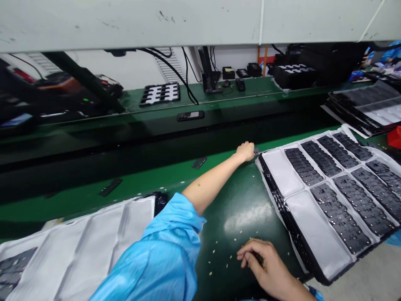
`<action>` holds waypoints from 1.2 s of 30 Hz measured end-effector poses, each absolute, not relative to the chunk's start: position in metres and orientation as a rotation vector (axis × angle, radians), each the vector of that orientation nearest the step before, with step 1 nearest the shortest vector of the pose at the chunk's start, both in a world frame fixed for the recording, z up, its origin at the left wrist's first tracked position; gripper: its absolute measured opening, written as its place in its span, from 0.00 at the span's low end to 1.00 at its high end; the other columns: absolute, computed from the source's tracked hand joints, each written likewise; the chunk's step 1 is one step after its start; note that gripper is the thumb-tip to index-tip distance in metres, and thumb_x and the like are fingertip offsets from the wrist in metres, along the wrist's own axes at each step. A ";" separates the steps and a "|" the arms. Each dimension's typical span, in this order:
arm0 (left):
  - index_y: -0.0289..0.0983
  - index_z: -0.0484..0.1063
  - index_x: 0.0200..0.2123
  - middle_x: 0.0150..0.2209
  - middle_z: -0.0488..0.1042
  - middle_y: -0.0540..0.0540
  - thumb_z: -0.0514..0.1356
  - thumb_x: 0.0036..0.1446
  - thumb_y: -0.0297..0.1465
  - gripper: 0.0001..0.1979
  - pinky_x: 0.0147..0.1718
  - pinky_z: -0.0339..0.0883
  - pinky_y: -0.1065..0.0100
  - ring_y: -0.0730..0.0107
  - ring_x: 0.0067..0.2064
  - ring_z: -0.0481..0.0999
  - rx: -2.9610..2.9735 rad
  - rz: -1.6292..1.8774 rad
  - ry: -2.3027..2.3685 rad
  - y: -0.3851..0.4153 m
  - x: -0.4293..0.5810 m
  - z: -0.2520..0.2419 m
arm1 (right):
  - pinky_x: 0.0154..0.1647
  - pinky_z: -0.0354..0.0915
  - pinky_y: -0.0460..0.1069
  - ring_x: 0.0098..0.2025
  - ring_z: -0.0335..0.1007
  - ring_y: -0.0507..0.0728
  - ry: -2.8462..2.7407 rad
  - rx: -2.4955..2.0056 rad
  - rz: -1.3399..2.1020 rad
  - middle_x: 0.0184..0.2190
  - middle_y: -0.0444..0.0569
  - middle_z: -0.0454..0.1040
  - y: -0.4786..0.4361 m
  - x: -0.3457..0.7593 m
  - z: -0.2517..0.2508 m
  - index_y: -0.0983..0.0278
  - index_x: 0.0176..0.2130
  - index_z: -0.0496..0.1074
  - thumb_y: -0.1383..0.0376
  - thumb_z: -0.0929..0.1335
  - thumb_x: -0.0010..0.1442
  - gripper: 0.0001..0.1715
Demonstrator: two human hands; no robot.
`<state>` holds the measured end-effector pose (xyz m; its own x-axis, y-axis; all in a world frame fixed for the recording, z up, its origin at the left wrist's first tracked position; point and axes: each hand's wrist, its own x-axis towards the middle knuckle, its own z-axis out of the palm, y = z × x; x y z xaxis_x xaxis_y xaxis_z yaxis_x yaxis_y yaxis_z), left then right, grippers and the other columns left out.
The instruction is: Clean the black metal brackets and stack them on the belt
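Note:
My left arm, in a blue sleeve, stretches across the table. At its end my left hand [246,151] is closed beside the near corner of a tray, and a small dark flat part [256,151] sticks out from its far side. Closer to me, my right hand [267,264] hangs low over the green table, fingers curled in and thumb against them; whatever they may hold is hidden. A black tray with a white liner [282,171] lies at right, with rows of dark flat parts [340,213] in most compartments. Small pale bits [214,251] are scattered beside my right hand.
Another white-lined tray [103,238] lies at left with dark parts in one corner. Loose dark parts [199,162] [110,187] rest on the green strip. Beyond is a dark belt, with a phone-like device [190,116] on it. A pale panel [131,25] hangs overhead.

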<state>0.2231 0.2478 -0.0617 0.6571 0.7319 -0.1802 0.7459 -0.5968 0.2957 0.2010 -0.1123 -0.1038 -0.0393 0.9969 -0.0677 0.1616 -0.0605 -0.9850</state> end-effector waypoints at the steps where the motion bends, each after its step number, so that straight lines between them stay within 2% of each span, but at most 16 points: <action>1: 0.35 0.74 0.60 0.61 0.75 0.37 0.63 0.72 0.36 0.17 0.58 0.75 0.48 0.53 0.59 0.78 2.570 0.009 1.160 0.244 0.224 -0.056 | 0.44 0.72 0.49 0.37 0.82 0.56 -1.339 -1.357 1.203 0.34 0.50 0.84 -0.113 0.200 -0.105 0.63 0.42 0.82 0.69 0.65 0.72 0.14; 4: 0.37 0.77 0.54 0.59 0.75 0.38 0.58 0.73 0.29 0.12 0.59 0.71 0.56 0.55 0.60 0.76 2.687 0.168 0.945 0.231 0.242 -0.039 | 0.46 0.71 0.50 0.36 0.81 0.56 -1.363 -1.368 1.199 0.33 0.49 0.84 -0.115 0.198 -0.108 0.63 0.42 0.82 0.70 0.65 0.71 0.14; 6: 0.40 0.79 0.49 0.56 0.77 0.42 0.59 0.70 0.27 0.10 0.55 0.70 0.63 0.59 0.58 0.77 2.743 0.193 0.714 0.223 0.261 -0.030 | 0.46 0.71 0.50 0.36 0.81 0.55 -1.372 -1.372 1.203 0.32 0.48 0.84 -0.116 0.198 -0.109 0.63 0.43 0.82 0.71 0.66 0.70 0.14; 8: 0.41 0.81 0.46 0.53 0.79 0.45 0.61 0.66 0.25 0.10 0.51 0.69 0.65 0.61 0.55 0.78 2.779 0.177 0.530 0.220 0.280 -0.022 | 0.46 0.71 0.50 0.36 0.81 0.55 -1.378 -1.372 1.197 0.33 0.48 0.84 -0.117 0.200 -0.109 0.63 0.43 0.82 0.72 0.65 0.70 0.14; 12: 0.39 0.82 0.40 0.47 0.82 0.46 0.61 0.58 0.20 0.12 0.44 0.68 0.66 0.60 0.50 0.80 2.828 0.121 0.355 0.225 0.302 -0.015 | 0.47 0.71 0.50 0.37 0.80 0.56 -1.368 -1.385 1.193 0.33 0.48 0.82 -0.120 0.205 -0.113 0.62 0.44 0.81 0.71 0.65 0.70 0.14; 16: 0.39 0.81 0.38 0.43 0.83 0.46 0.59 0.56 0.19 0.14 0.38 0.65 0.66 0.61 0.44 0.80 2.865 0.095 0.268 0.232 0.307 -0.011 | 0.48 0.71 0.50 0.37 0.80 0.56 -1.357 -1.359 1.214 0.33 0.49 0.82 -0.121 0.208 -0.116 0.63 0.44 0.81 0.72 0.65 0.70 0.14; 19: 0.39 0.81 0.36 0.41 0.83 0.44 0.58 0.55 0.19 0.14 0.38 0.64 0.65 0.61 0.43 0.79 2.902 0.088 0.195 0.230 0.313 -0.010 | 0.50 0.70 0.51 0.38 0.80 0.55 -1.391 -1.350 1.213 0.33 0.48 0.83 -0.119 0.209 -0.117 0.63 0.44 0.82 0.73 0.65 0.69 0.16; 26: 0.38 0.74 0.24 0.31 0.81 0.45 0.60 0.48 0.17 0.11 0.35 0.60 0.63 0.62 0.35 0.76 2.936 0.034 0.029 0.231 0.333 -0.014 | 0.45 0.70 0.48 0.36 0.79 0.54 -1.363 -1.294 1.208 0.31 0.48 0.82 -0.118 0.212 -0.119 0.64 0.41 0.83 0.74 0.65 0.66 0.17; 30: 0.38 0.70 0.21 0.29 0.79 0.45 0.60 0.50 0.18 0.11 0.35 0.61 0.64 0.64 0.32 0.76 2.912 0.052 -0.028 0.234 0.337 -0.019 | 0.45 0.70 0.47 0.36 0.79 0.54 -1.349 -1.285 1.219 0.31 0.47 0.82 -0.118 0.212 -0.121 0.63 0.41 0.83 0.74 0.65 0.66 0.16; 36: 0.40 0.73 0.28 0.35 0.80 0.41 0.58 0.62 0.23 0.11 0.38 0.68 0.61 0.60 0.38 0.79 2.889 0.088 -0.103 0.233 0.332 -0.023 | 0.45 0.70 0.48 0.37 0.79 0.54 -1.331 -1.291 1.263 0.32 0.47 0.81 -0.118 0.215 -0.121 0.63 0.42 0.83 0.73 0.66 0.67 0.15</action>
